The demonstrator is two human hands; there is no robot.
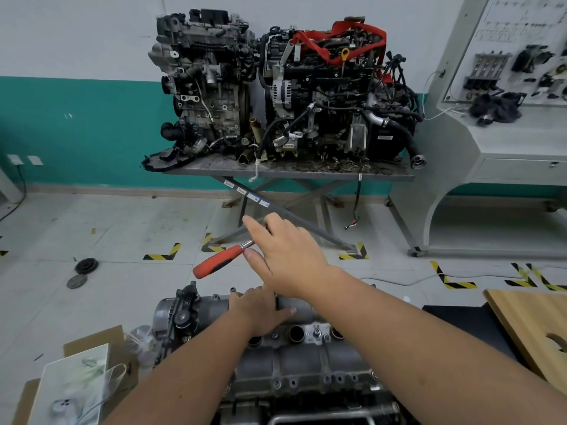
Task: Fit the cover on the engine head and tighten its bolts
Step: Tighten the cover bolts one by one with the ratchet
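Ratchet (pixel 225 260) in right hand (pixel 288 256), fingers clamped, red handle pointing lower left, left hand (pixel 260 314) flat, fingers together, on cover (pixel 306 360).

Standing against a white-and-teal wall (pixel 76 87): steel table (pixel 288 174) bearing two engines (pixel 276 87); grey display console (pixel 491 142) flanking; hazard-tape corners marking pale tiled floor (pixel 122 228).

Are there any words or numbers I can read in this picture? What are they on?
None can be read.
Stickers on the table's crossbar: too small and blurred.
White label on the right-hand engine: blurred.
Printed wall board: text too small.
Engine head and ratchet: no writing visible.
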